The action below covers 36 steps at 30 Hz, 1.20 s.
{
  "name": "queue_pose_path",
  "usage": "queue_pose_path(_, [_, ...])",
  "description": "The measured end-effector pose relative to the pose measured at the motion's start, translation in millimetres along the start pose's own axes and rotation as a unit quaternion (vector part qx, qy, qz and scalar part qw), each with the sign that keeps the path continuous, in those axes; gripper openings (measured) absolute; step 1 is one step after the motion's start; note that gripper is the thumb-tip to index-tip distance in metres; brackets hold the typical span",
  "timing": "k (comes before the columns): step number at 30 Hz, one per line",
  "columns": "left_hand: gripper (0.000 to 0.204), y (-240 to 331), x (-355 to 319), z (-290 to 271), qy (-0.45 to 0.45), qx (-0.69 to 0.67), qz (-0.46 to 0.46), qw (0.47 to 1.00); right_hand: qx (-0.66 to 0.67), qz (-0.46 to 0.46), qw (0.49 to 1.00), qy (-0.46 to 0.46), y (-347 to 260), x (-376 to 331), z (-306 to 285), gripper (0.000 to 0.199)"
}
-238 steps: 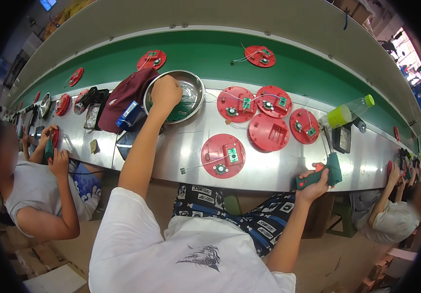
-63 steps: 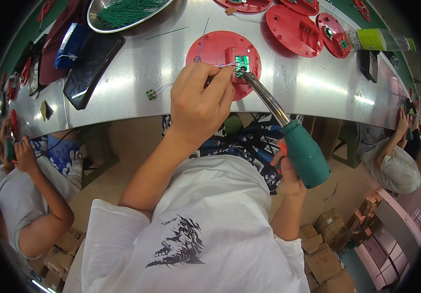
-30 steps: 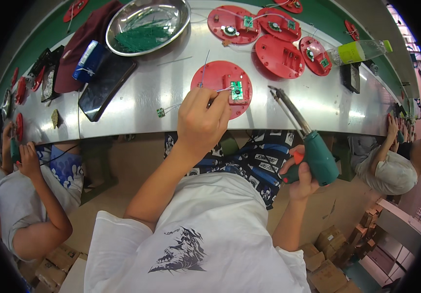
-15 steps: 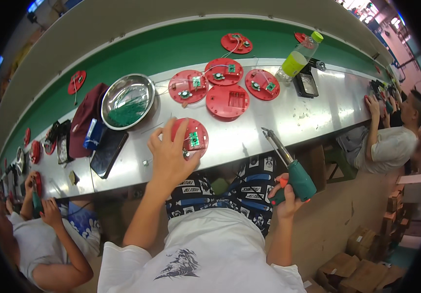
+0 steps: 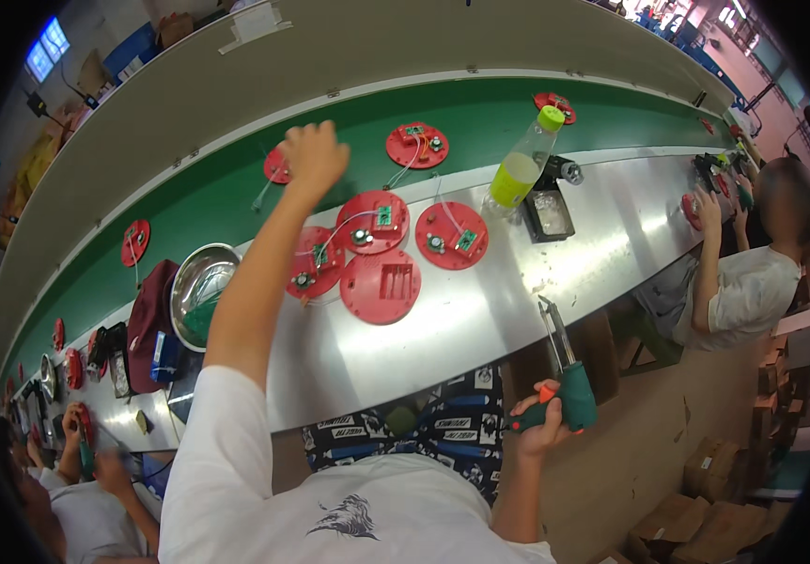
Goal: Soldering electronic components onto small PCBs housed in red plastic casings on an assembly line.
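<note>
My left hand (image 5: 316,162) reaches out over the green belt, fingers curled at the right side of a red round disc (image 5: 276,167) with thin wires hanging from it; the hand hides part of the disc. In my right hand (image 5: 543,421) is a green soldering gun (image 5: 576,399) with an orange trigger, its metal tip pointing up and away over the bench edge. On the metal bench lie more red discs with green circuit boards, one (image 5: 452,236) at the right and one (image 5: 373,223) in the middle. A red disc (image 5: 380,288) with a battery compartment lies nearest me.
A bottle (image 5: 521,176) with a lime cap stands beside a black tray (image 5: 549,214). Left are a steel bowl (image 5: 185,282) holding green pieces, a maroon cloth item (image 5: 152,320) and a blue packet (image 5: 163,357). Another red disc (image 5: 417,146) lies on the belt. People work on both sides.
My left hand has moved from the near bench out to the belt, and the red disc under it has gone there too. My right hand keeps the soldering gun, slightly lower in view.
</note>
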<state>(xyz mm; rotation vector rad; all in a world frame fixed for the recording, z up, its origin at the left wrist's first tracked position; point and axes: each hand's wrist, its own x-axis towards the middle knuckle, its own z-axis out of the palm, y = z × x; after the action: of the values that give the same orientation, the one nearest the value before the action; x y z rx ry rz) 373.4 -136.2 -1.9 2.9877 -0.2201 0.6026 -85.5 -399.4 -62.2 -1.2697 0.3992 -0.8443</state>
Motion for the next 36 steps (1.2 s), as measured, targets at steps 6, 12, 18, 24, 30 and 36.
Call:
queue_pose_path(6, [0.076, 143, 41, 38, -0.142, -0.132, -0.063, 0.979, -0.003, 0.01, 0.998, 0.059, 2, 1, -12, 0.034])
queue_pose_path(12, [0.066, 124, 48, 59, -0.178, -0.229, -0.132, 0.948, -0.015, 0.0, 1.0, -0.014, -6, -3, -24, 0.035])
queue_pose_path(18, [0.044, 102, 6, -40, -0.158, -0.666, 0.032, 0.728, 0.045, 0.02, 0.997, -0.064, 10, 15, -31, 0.039])
queue_pose_path(24, [0.047, -3, -188, -153, -0.175, -0.492, 0.204, 0.828, 0.045, 0.022, 0.995, -0.091, 6, 34, 20, 0.051])
queue_pose_path(30, [0.053, -61, -288, -134, -0.185, -0.387, 0.081, 0.9, 0.074, 0.034, 0.986, -0.147, 21, 38, 97, 0.048])
queue_pose_path(36, [0.04, -127, -262, -132, 0.004, -0.263, -0.092, 0.96, 0.068, 0.043, 0.98, -0.182, 37, 43, 111, 0.035])
